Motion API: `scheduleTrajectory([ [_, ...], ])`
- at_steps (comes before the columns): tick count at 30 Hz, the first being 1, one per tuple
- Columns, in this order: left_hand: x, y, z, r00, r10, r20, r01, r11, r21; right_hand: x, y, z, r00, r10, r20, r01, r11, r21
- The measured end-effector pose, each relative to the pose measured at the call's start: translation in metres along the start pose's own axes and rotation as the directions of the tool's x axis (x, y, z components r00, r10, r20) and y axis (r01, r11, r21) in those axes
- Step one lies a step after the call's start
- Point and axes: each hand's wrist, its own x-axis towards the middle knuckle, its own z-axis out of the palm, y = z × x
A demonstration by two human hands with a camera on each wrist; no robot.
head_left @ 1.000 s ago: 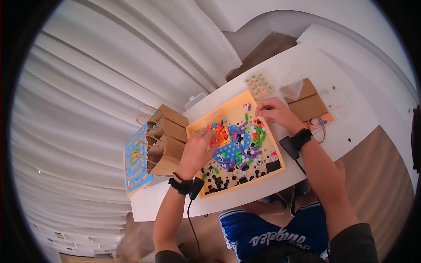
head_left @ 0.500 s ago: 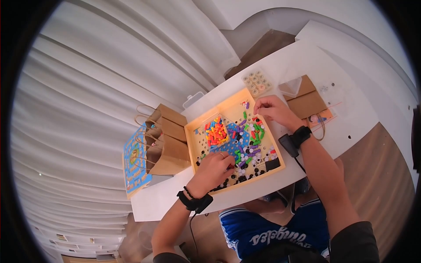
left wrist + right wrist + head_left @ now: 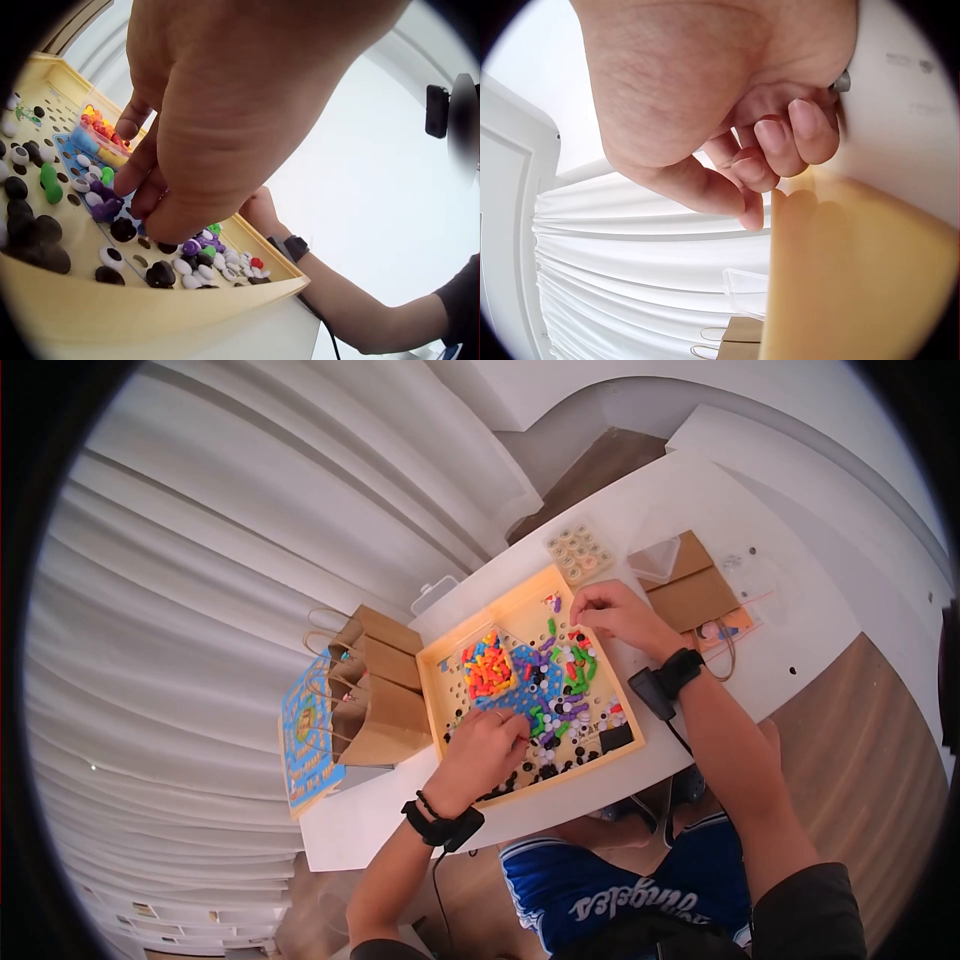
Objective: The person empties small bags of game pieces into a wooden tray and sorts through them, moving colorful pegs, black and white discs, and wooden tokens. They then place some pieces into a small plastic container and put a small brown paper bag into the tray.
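My left hand (image 3: 485, 745) reaches down into the near-left part of a yellow wooden tray (image 3: 605, 752), its fingers bent and its thumb close to them. In the left wrist view its fingertips are right above purple pegs (image 3: 106, 202) and black and white pieces (image 3: 112, 258); whether they pinch a piece, I cannot tell. A clear box of red, orange and yellow pegs (image 3: 487, 668) stands in the tray, beyond this hand. At the tray's right wall my right hand (image 3: 615, 615) rests with loosely curled fingers, holding nothing.
Brown paper bags (image 3: 385, 695) stand left of the tray beside a blue printed board (image 3: 307, 725). Behind the tray is a clear case of round discs (image 3: 577, 553). Another paper bag (image 3: 690, 585) lies to the right. Green, purple, black and white pieces are strewn over the tray.
My left hand has moved from the clear box of pegs toward the near side of the tray and now stays low among the loose pieces. The right hand keeps its place at the wall.
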Motion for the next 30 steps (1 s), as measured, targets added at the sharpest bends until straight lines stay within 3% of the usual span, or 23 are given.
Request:
scheduleTrajectory([
  [1, 0.003, -0.001, -0.003, 1.0, -0.014, -0.027, 0.012, 0.998, -0.067, 0.0, 0.0, 0.0, 1.0, -0.002, -0.002, 0.002, 1.0, -0.001],
  [5, 0.028, -0.009, -0.015, 0.989, -0.064, -0.135, 0.057, 0.997, -0.056, 0.0, 0.001, 0.0, 1.0, 0.008, 0.003, -0.008, 1.0, -0.009],
  [7, 0.046, -0.016, -0.012, 0.959, -0.049, -0.278, 0.039, 0.998, -0.043, 0.002, 0.0, 0.001, 1.0, 0.011, -0.001, -0.011, 1.0, -0.014],
  [11, 0.071, -0.034, 0.005, 0.964, -0.055, -0.259, 0.063, 0.998, 0.02, 0.0, -0.001, 0.001, 1.0, -0.019, -0.002, 0.019, 1.0, -0.017],
  [13, 0.076, -0.039, 0.014, 0.981, -0.092, -0.172, 0.11, 0.989, 0.099, 0.001, 0.0, 0.001, 0.999, -0.032, -0.002, 0.032, 0.999, -0.017],
  [22, 0.077, -0.038, 0.021, 0.987, -0.037, -0.156, 0.061, 0.987, 0.15, 0.001, 0.0, 0.002, 0.999, -0.043, -0.016, 0.041, 0.997, -0.072],
  [30, 0.068, -0.048, -0.011, 0.973, -0.098, -0.207, 0.104, 0.994, 0.018, 0.0, 0.001, 0.001, 0.998, -0.051, -0.027, 0.047, 0.99, -0.134],
])
